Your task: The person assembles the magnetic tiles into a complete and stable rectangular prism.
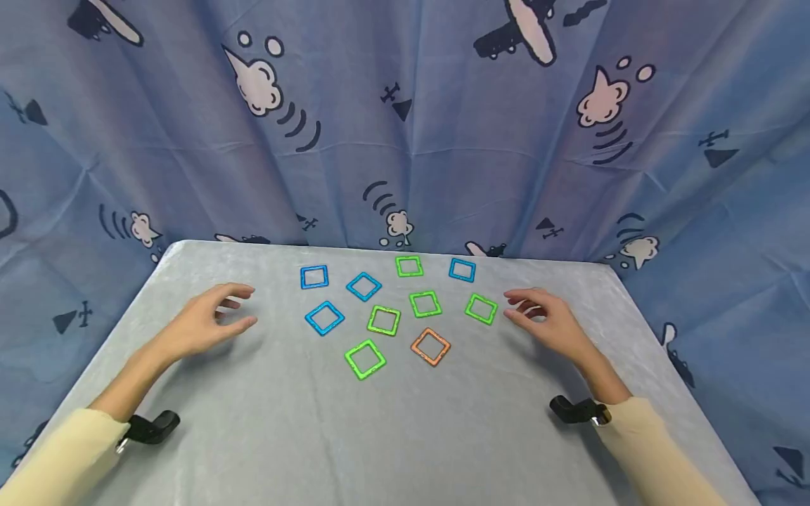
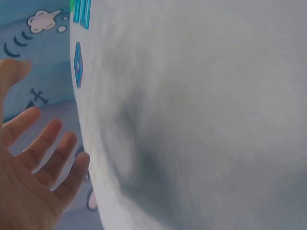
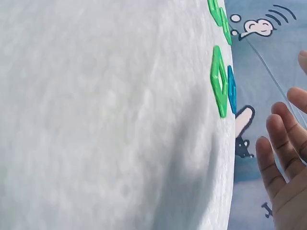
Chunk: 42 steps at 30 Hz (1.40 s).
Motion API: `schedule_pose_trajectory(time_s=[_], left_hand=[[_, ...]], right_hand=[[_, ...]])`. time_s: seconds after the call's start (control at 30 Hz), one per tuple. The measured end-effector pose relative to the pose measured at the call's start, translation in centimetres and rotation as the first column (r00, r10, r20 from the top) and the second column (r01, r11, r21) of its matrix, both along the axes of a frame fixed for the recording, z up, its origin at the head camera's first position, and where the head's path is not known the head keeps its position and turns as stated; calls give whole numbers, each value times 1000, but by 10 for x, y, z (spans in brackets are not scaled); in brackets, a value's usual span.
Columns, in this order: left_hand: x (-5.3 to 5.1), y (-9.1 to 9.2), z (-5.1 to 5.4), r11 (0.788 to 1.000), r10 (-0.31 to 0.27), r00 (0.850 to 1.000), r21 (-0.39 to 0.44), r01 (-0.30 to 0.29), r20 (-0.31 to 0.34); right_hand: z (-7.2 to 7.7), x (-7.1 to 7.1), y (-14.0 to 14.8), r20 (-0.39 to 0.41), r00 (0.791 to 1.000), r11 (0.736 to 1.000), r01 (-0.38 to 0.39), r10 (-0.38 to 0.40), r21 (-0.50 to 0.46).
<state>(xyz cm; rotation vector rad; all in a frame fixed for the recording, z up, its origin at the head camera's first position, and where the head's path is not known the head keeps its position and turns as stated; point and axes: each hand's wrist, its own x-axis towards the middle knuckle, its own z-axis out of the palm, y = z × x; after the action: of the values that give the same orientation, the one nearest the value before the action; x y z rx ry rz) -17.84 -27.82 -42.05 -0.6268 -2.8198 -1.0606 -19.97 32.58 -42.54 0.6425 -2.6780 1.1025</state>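
Observation:
Square frames in blue, green and orange lie flat and apart on the table. My left hand (image 1: 201,325) hovers left of them, fingers loosely bent, holding nothing; nearest to it are a blue square frame (image 1: 314,286) and a second blue square frame (image 1: 315,326). On the other side my right hand (image 1: 544,320), also holding nothing, is just right of a green square frame (image 1: 470,306). One orange square frame (image 1: 418,340) sits toward the front of the group. In the right wrist view, relaxed fingers (image 3: 283,143) show beside the table edge.
A pale cloth-covered table (image 1: 392,443) carries the frames. Behind it hangs a blue curtain (image 1: 354,140) with aeroplane and cloud prints, close to the table's back edge. Each wrist wears a black camera mount (image 1: 152,427).

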Motion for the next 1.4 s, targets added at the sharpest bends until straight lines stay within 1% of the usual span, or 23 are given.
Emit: schedule_pose_trajectory(time_s=[0.07,0.2,0.37,0.47,0.57,0.7,0.8,0.9,1.0,1.17,1.4], left_hand=[[-3,8,-2,1000,-9,1000,6,9,19],[-13,28,-9,998,-59,998,33,58,33],[-25,53,-16,990,-120,992,77,118,31],[-30,66,-18,987,-139,990,84,137,24],[-33,77,-19,985,-151,988,87,149,22],[-35,87,-21,982,-169,985,89,166,33],[-37,93,-22,981,-173,984,89,170,35],[-39,99,-22,981,-178,984,83,176,17],[-42,105,-22,978,-195,981,70,194,3],[-48,115,-23,977,-209,978,52,209,6],[-52,129,-23,975,-223,975,31,222,14]], right_hand=[[-2,-3,-4,10,1000,1000,-17,17,-3],[-5,-11,-13,38,999,999,-38,38,-21],[-8,-24,-28,78,995,997,-65,68,-33],[-9,-30,-37,90,990,994,-103,105,-31],[-10,-32,-44,100,988,992,-119,121,-28],[-11,-35,-48,111,986,992,-125,127,-24],[-12,-38,-51,96,985,989,-145,144,5],[-11,-42,-54,71,985,986,-163,159,41],[-11,-46,-58,55,983,981,-180,176,72],[-11,-49,-65,85,977,973,-205,196,103],[-16,-50,-70,108,976,971,-202,189,126]])
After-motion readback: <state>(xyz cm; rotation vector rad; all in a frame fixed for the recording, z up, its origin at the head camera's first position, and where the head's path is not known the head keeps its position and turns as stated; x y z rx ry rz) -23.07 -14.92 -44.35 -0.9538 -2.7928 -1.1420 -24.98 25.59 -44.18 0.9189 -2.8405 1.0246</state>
